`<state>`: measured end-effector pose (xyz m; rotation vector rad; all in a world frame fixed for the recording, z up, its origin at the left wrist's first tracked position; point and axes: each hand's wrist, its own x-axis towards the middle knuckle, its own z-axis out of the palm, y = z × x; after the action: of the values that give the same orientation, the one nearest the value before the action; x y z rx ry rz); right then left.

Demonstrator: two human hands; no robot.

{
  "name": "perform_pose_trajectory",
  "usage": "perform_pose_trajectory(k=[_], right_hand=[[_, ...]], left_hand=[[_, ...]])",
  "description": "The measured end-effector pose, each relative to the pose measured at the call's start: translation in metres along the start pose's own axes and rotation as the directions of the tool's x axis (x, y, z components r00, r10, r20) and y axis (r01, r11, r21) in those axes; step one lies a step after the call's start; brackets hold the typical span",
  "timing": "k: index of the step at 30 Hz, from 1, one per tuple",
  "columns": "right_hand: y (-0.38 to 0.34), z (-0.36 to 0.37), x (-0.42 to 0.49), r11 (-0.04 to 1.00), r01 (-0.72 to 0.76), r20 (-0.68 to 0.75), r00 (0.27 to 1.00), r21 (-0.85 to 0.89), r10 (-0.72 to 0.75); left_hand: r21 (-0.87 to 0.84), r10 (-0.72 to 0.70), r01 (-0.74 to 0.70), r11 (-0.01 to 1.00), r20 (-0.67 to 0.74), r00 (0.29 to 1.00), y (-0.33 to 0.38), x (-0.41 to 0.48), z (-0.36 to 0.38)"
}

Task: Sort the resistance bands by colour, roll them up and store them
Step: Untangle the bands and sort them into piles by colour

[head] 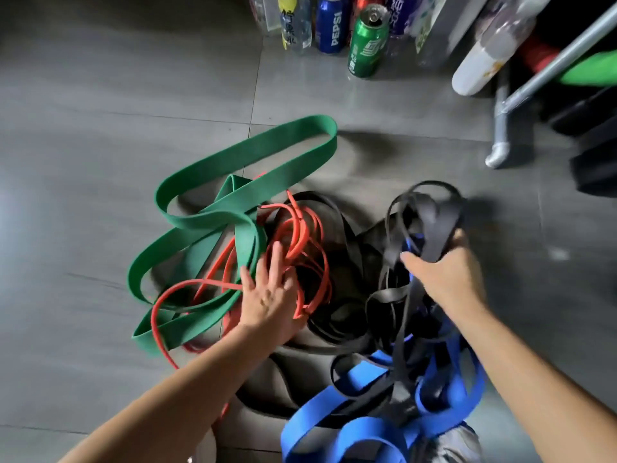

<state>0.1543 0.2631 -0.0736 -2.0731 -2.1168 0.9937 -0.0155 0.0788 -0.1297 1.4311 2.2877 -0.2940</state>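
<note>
Blue wide flat rubber bands (pixel 334 429) sit closest, right below the camera, looped through the black ones, so I'd say the sorting has barely started. Wide green flat rubber bands (pixel 233 155) sprawl over the grey tiled floor (pixel 100 128) on the left, tangled with the thin red rubber bands (pixel 300 228). Right hand (pixel 444 272) has its fingers curled round a bunch of narrow black rubber bands (pixel 430 208), lifted up, probably to tease them out of the blue. Left hand (pixel 267 295) lies flat on the red and green with fingers spread, likely pinning them down.
</note>
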Motion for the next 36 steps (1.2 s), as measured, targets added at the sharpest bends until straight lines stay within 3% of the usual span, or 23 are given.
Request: perform_pose_trajectory(k=[2,4,7,9,11,14,19,21,23,26,27,29,36], right_hand=[[-0.017,0.011,-0.009,0.984,0.121,0.085,0.99,-0.127,-0.111],[-0.029,0.025,-0.012,0.973,0.165,0.226,0.966,-0.163,-0.126],[-0.026,0.051,-0.02,0.934,0.252,0.458,0.881,-0.252,-0.114],[-0.013,0.061,-0.024,0.824,0.408,0.524,0.836,-0.393,-0.164],[0.0,0.057,-0.019,0.716,0.488,0.504,0.836,-0.5,-0.218],[0.023,0.04,0.005,0.705,0.428,0.356,0.898,-0.565,-0.26],[0.035,0.013,0.027,0.742,0.253,0.177,0.967,-0.62,-0.182],[0.022,0.015,0.016,0.825,0.228,0.22,0.967,-0.518,-0.129],[0.007,0.036,-0.008,0.823,0.311,0.381,0.916,-0.475,-0.126],[0.006,0.084,-0.05,0.606,0.554,0.61,0.78,-0.571,-0.139],[0.01,0.093,-0.056,0.523,0.593,0.619,0.771,-0.613,-0.149],[0.013,0.096,-0.051,0.469,0.597,0.571,0.792,-0.65,-0.217],[0.001,0.079,-0.022,0.605,0.618,0.557,0.766,-0.503,-0.32]], left_hand=[[0.022,0.152,-0.151,0.988,-0.043,0.987,0.02,-0.004,-0.003],[0.064,0.264,-0.271,0.96,0.109,0.958,0.037,-0.001,-0.007],[0.197,0.237,-0.289,0.937,0.248,0.939,0.04,0.017,-0.008],[0.158,0.208,-0.251,0.955,0.243,0.947,0.029,0.022,-0.006],[0.136,0.242,-0.263,0.955,0.156,0.958,0.01,0.018,-0.009],[0.11,0.263,-0.26,0.959,-0.015,0.965,-0.024,0.009,-0.008],[-0.108,-0.001,-0.013,0.994,-0.135,0.991,-0.071,0.006,-0.023],[-0.126,-0.044,0.025,0.992,-0.149,0.988,-0.071,0.005,-0.026],[-0.102,0.027,-0.043,0.994,-0.158,0.987,-0.06,0.006,-0.022],[-0.111,0.14,-0.156,0.982,-0.138,0.981,-0.039,0.006,-0.013],[-0.116,0.167,-0.181,0.977,-0.128,0.978,-0.036,0.007,-0.011],[-0.118,0.183,-0.194,0.974,-0.101,0.978,-0.035,0.008,-0.01],[-0.099,0.078,-0.097,0.99,-0.184,0.98,-0.066,0.006,-0.017]])
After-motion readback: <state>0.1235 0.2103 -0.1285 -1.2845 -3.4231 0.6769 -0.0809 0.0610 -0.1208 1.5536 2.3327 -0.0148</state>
